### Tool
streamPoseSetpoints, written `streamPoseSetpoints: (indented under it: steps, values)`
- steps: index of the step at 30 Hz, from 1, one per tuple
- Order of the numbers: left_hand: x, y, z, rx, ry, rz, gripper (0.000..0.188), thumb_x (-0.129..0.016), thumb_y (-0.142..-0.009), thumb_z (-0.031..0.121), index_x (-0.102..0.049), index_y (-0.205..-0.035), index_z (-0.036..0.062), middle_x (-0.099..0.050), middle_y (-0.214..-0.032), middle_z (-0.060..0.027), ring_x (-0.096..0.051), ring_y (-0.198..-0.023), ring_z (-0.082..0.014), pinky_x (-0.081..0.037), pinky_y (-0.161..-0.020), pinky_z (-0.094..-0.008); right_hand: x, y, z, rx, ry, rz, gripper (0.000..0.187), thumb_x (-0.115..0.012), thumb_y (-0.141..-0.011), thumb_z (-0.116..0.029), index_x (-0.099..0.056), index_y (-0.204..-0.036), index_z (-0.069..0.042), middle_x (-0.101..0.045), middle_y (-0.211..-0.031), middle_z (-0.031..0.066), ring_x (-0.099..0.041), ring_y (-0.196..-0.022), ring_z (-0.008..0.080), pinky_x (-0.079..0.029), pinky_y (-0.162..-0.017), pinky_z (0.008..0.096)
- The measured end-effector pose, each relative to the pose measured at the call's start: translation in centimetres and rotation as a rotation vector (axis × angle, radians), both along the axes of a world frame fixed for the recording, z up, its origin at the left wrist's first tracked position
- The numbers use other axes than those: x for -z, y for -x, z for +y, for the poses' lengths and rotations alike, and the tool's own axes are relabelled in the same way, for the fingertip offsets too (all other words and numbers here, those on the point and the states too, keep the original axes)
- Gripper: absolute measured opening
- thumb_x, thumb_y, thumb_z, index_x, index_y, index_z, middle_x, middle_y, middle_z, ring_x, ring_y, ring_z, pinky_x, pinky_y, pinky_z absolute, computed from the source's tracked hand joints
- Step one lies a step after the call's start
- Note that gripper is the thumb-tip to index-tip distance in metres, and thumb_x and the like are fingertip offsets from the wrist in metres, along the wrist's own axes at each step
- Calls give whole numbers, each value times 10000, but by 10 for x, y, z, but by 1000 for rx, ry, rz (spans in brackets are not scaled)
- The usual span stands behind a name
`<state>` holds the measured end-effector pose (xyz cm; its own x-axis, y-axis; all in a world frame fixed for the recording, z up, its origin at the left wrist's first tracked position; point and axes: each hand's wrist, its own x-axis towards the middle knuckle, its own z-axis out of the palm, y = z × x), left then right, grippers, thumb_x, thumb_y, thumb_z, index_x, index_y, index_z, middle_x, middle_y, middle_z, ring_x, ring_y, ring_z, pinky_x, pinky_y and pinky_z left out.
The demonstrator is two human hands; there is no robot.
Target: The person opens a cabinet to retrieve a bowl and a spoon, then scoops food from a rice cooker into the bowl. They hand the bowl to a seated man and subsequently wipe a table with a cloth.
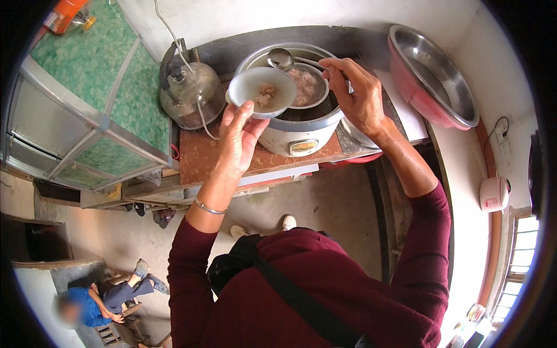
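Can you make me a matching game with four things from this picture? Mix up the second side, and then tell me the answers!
Things:
1. bowl
2. kettle
3. ladle
4. basin

Clues:
A. held in the right hand
B. pink outside, silver inside
C. held in the left hand
D. stands left of the cooker

Right pairs:
1-C, 2-D, 3-A, 4-B
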<state>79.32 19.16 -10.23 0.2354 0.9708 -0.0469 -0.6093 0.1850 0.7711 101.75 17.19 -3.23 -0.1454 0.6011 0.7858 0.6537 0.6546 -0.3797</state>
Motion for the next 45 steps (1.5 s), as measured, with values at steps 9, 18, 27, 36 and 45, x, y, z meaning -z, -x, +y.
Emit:
streamPoseSetpoints:
  steps: [9, 18, 27, 36, 45]
  values:
    - [-4, 14, -3, -72, 27, -10, 373, -632, -814, 215, -479, -1128, 83, -561, -1026, -64, -568, -911, -152, -512, -801, -297, 54, -22, 39, 92, 120, -92, 143, -494, -860, -73, -557, -921, 40, -606, -818, 202, -611, -693, 325, -486, -582, 378]
    - [-3, 19, -7, -84, 36, -9, 345, -630, -815, 202, -488, -1112, 100, -554, -1031, -52, -547, -905, -145, -486, -824, -304, 80, -21, 69, 243, 393, 188, 207, -483, -843, -102, -614, -825, 58, -630, -680, 189, -623, -574, 257, -500, -555, 324]
    - [1, 18, -7, -53, 35, -11, 415, -626, -816, 193, -450, -1181, 104, -542, -1061, -49, -538, -929, -135, -474, -836, -302, 57, -31, 68, 129, 712, 680, 220, -432, -859, -82, -604, -882, 54, -621, -692, 93, -541, -538, 84, -436, -483, 200]
    - [5, 13, -6, -28, 34, -7, 438, -623, -817, 199, -431, -1197, 93, -529, -1090, -51, -530, -960, -131, -475, -848, -298, -5, -23, 54, -21, 517, 656, 217, -459, -848, -75, -610, -890, 75, -629, -696, 113, -563, -551, 92, -469, -498, 199]
    - [9, 11, -8, -8, 43, -27, 397, -622, -818, 213, -447, -1148, 78, -510, -1122, -74, -512, -1018, -171, -452, -912, -350, -9, 21, 18, -137, 338, 285, 213, -480, -893, -122, -609, -932, 43, -620, -671, 93, -545, -549, 80, -470, -506, 234]
